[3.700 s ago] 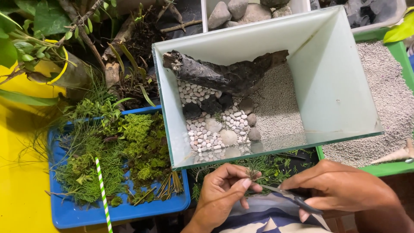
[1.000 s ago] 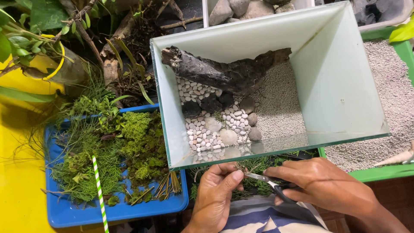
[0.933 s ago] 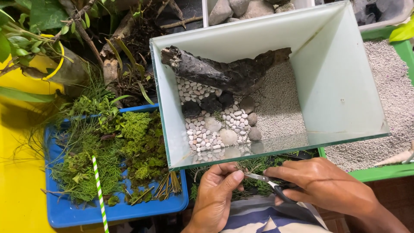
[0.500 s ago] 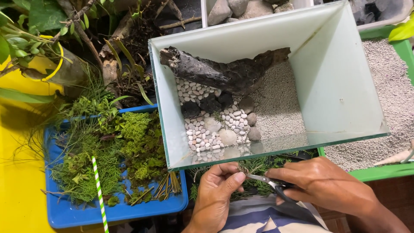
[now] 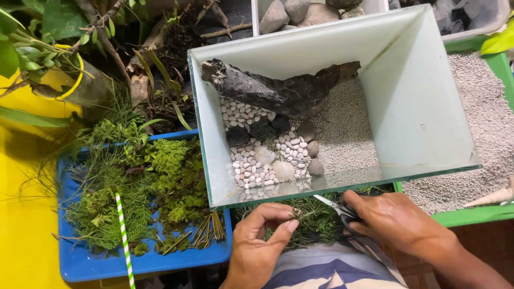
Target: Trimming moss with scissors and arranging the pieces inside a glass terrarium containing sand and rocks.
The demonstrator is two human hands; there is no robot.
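The left hand (image 5: 259, 241) pinches a small sprig of green plant (image 5: 296, 215) between thumb and fingertips, fingers closed on its stem end, just below the front glass wall of the glass tank (image 5: 428, 107). The sprig sticks out to the right from those fingers, toward the open tips of the scissors (image 5: 334, 206). The right hand (image 5: 399, 222) grips the scissors with its fingers curled shut around the handles; the blades point left and their tips lie just beside the sprig, whether touching it I cannot tell. Both hands hover over a patch of fine green plant matter (image 5: 321, 225) lying between the tank and the person's striped lap (image 5: 332, 267).

Inside the tank sit a dark piece of driftwood (image 5: 278, 93) across the back, white pebbles (image 5: 251, 160) with a few larger stones on the left, and grey gravel (image 5: 345, 134) on the right. To the left of the tank a blue tray (image 5: 144, 265) holds moss and ferns (image 5: 144, 187), with a green-and-white striped straw (image 5: 125, 241) lying across its front edge. To the right, a green tray (image 5: 476, 215) holds more grey gravel. The worktop (image 5: 24, 225) is yellow
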